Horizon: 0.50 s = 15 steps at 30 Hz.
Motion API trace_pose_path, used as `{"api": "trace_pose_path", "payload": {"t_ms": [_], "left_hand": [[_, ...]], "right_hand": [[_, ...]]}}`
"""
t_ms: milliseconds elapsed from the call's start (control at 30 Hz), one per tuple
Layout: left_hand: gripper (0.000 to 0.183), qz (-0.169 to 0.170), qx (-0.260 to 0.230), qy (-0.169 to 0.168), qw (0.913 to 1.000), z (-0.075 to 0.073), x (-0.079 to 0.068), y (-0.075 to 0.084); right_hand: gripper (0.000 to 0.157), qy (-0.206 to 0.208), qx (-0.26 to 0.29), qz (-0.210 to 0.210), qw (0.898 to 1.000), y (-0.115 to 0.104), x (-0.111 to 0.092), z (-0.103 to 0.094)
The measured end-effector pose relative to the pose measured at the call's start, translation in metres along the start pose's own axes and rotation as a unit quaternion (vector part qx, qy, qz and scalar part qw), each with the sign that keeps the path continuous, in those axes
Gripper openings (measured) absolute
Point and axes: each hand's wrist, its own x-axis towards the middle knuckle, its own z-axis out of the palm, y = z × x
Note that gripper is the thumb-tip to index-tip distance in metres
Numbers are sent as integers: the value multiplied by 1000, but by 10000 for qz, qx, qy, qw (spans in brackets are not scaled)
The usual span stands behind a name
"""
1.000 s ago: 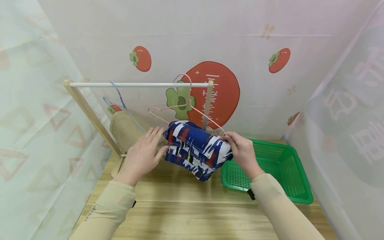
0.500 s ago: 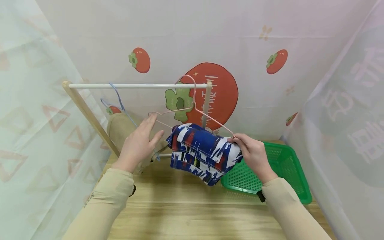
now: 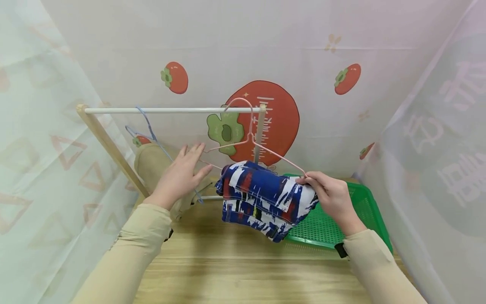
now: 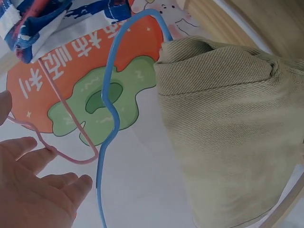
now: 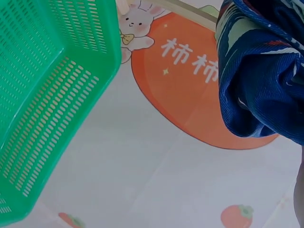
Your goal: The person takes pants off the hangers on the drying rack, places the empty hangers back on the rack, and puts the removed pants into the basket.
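Note:
A pink wire hanger [image 3: 281,157] is held up in front of the rack, its hook at the height of the white rod [image 3: 186,110]; whether the hook rests on the rod I cannot tell. Over its lower part lies a folded blue, white and red patterned garment [image 3: 262,190]. My right hand [image 3: 331,200] pinches the hanger's right end, close to the cloth. With fingers spread and nearly straight, my left hand [image 3: 181,177] is at the hanger's left end, and in the left wrist view its fingertips [image 4: 47,151] seem to touch the pink wire.
On the rod's left part hangs a blue hanger [image 3: 149,125] bearing a khaki garment [image 3: 152,162], just behind my left hand. A green plastic basket [image 3: 376,219] stands on the wooden table [image 3: 228,274] at right. The rack's wooden posts [image 3: 110,145] stand at both sides.
The pink hanger, its garment and my right hand have shifted right and slightly down. My left hand has gone from beside the garment up to the hanger's left end.

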Motion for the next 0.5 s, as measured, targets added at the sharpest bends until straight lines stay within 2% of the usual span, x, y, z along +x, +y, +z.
{"api": "trace_pose_path", "payload": {"t_ms": [133,300,500], "left_hand": [[75,108,82,-102,9999,3,1,1],[74,280,152,-154,9994,6,2,2],[65,569,189,-278,9978,6,2,3]], "right_hand": [[24,-27,24,-43,10000,0,-1,-5],[31,-38,108,-31,9999,-2,-1,-13],[35,-121,87,-123,9998,-5,0,-21]]}}
